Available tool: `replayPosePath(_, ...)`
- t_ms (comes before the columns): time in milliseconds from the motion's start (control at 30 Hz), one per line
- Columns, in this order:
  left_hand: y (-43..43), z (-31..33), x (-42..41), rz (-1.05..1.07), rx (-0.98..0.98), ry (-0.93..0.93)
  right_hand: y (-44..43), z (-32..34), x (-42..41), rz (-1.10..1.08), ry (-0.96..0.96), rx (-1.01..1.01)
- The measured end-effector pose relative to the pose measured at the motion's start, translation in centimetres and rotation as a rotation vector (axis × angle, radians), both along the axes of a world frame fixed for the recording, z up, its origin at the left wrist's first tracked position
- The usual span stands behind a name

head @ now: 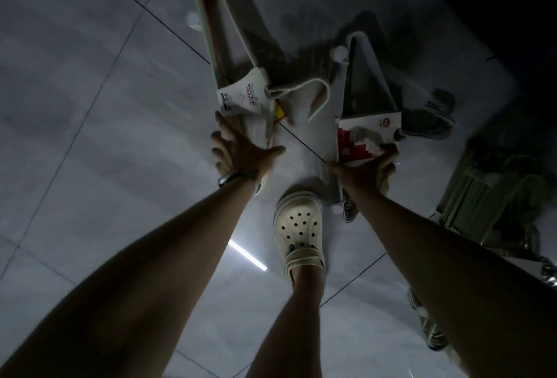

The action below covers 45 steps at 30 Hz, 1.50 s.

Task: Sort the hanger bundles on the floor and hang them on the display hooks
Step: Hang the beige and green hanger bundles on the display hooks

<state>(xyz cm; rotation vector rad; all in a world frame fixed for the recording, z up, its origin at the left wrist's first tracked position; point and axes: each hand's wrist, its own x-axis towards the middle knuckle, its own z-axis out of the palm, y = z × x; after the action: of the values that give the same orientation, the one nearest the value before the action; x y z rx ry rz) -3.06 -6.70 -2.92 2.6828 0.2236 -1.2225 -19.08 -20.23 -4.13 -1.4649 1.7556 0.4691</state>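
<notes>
Two hanger bundles lie on the grey tiled floor (90,106). The pale green hanger bundle (211,31) carries a white card label (244,94), and its hooks curl to the right. My left hand (238,151) lies over its near end with fingers spread. The white hanger bundle (370,76) has a red and white card label (361,136). My right hand (364,171) grips the lower edge of that label, thumb on the left and fingers curled round the right side. More of this bundle sticks out below the wrist.
My foot in a cream clog (298,227) stands between my arms. A stack of olive green hangers (488,196) lies at the right, and a grey shoe (431,120) lies behind the white bundle. Another bundle (428,326) shows under my right forearm. The top right is dark.
</notes>
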Motion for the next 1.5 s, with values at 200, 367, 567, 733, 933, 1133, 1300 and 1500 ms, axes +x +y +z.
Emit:
replayPosePath(200, -1.9, -2.9, 0.5, 0.258, -0.030, -0.031, 0.6, -1.1, -0.9, 0.054, 0.062, -0.058)
replayPosePath(367, -0.4, 0.0, 1.0, 0.232, -0.049, -0.021, -0.2, 1.7, -1.3, 0.000, 0.040, -0.019)
replayPosePath(567, 1.2, 11.4, -2.2, 0.251, -0.052, -0.032, -0.1, 11.9, -2.7, -0.002, 0.051, -0.012)
replayPosePath(733, 0.9, 23.8, -4.9, 0.375, -0.098, -0.076, 0.1, 23.8, -2.8, 0.015, -0.064, -0.032)
replayPosePath(933, -0.4, 40.2, -7.2, 0.463, -0.221, -0.294, -3.9, 39.5, -3.6, 0.095, -0.285, -0.082)
replayPosePath(1133, -2.6, 55.6, -11.8, 0.568, -0.358, -0.518, -8.6, 53.7, -7.0, 0.224, -0.502, -0.149)
replayPosePath(1300, -3.8, 66.8, -17.0, 0.628, -0.459, -0.690, -12.5, 65.0, -10.3, 0.383, -0.631, -0.171)
replayPosePath(1500, -5.2, 78.8, -21.6, 0.587, -0.592, -0.870, -14.9, 79.4, -14.5, 0.462, -0.847, -0.352)
